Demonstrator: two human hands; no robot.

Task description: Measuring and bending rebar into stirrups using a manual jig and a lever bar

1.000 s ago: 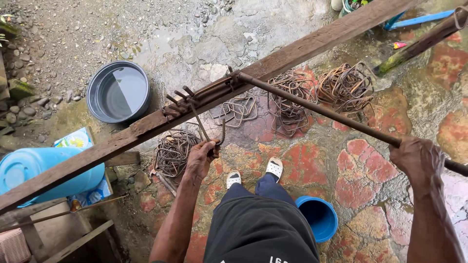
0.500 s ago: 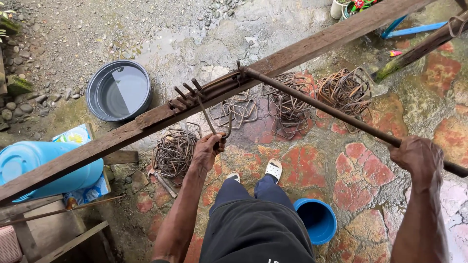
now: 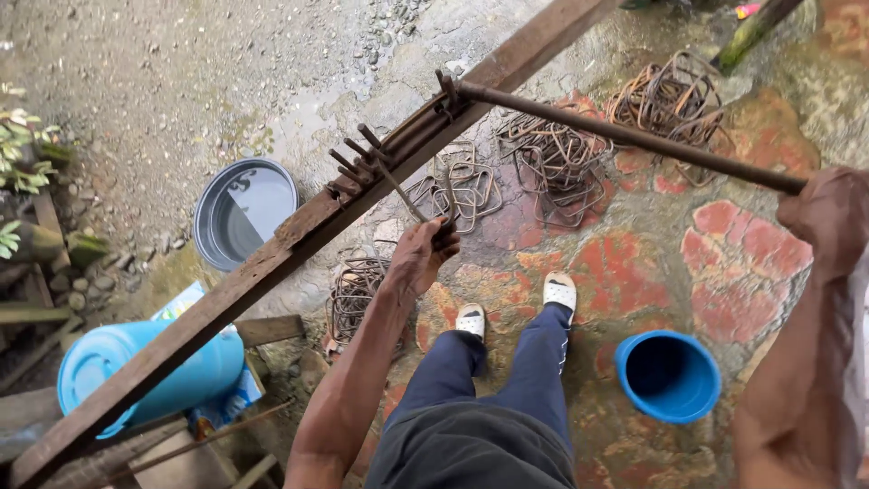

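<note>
Head view, looking straight down past the person's dark trousers and white sandals onto wet stone paving. A long, rough wooden beam (image 3: 272, 263) crosses the picture on a slant from lower left to upper right, at about waist height. Rusty steel pegs (image 3: 358, 154) stand up from its top face. The left hand (image 3: 421, 258) has its fingers clamped round the bent end of a thin steel rod (image 3: 403, 190) that leans against the pegs. The right hand (image 3: 828, 217) has its fingers wrapped tight on the far end of a long rusty bending bar (image 3: 625, 136), whose head sits on the beam.

The rod looks stiff, gritty with rust and fairly light; the bar looks heavy and is best held at its end, for leverage. Rust and damp may make both rough or slippery.

Below the beam, heaps of bent square wire loops (image 3: 552, 163) lie on the paving. A grey basin (image 3: 240, 213) holds water; a small blue bucket (image 3: 668, 376) stands by the feet; a light-blue drum (image 3: 136, 380) lies lower left.
</note>
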